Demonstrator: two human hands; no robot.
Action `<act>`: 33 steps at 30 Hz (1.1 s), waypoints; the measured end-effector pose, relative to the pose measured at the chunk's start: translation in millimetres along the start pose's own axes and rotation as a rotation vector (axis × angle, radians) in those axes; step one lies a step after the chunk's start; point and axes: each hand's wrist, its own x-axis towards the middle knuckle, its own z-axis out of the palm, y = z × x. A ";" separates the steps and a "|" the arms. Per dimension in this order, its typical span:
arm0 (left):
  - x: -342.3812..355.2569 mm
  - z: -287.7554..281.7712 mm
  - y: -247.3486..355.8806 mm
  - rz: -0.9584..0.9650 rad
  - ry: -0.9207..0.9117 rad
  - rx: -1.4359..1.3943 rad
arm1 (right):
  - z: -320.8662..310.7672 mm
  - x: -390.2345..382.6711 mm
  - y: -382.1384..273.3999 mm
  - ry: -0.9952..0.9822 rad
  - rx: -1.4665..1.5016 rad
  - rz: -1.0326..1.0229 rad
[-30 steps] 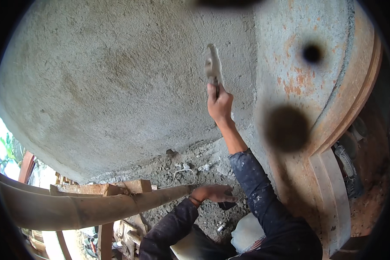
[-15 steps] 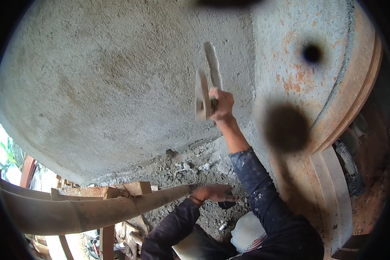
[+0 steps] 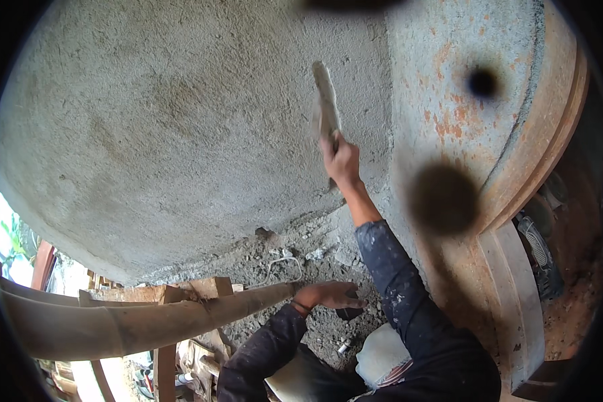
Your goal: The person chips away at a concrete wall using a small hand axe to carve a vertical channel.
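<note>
My right hand (image 3: 342, 157) grips a blurred flat trowel-like tool (image 3: 325, 117), raised against the rough grey plastered wall (image 3: 181, 114), where a smooth elongated mark (image 3: 321, 74) shows around the blade. Low in the middle, beside the end of a long bamboo pole (image 3: 147, 328), my left hand (image 3: 325, 295) has its fingers curved over a dark object (image 3: 348, 313) that I cannot make out. Grey rubble (image 3: 241, 321) lies beneath it.
An adjoining surface with orange patches (image 3: 455, 117) and a curved ledge rises on the right, a shoe-like object (image 3: 539, 258) beside it. Timber pieces (image 3: 208, 287) stand at the lower left, near a bright opening with greenery. Dark round blurs cover parts of the picture.
Half a second ago the blade was left of the mark, turned face-on; now it lies along the mark, higher and farther right. My left hand has hardly moved.
</note>
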 end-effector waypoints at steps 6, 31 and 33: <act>-8.9 5.5 1.3 -0.008 0.124 0.053 | 11.2 -21.1 -24.3 0.029 0.089 0.187; -4.2 -2.0 11.9 -0.035 0.037 0.028 | -11.6 -35.0 25.8 0.043 0.056 -0.169; -3.3 2.3 7.0 -0.046 0.036 0.047 | -3.2 -33.1 35.3 -0.093 -0.204 0.282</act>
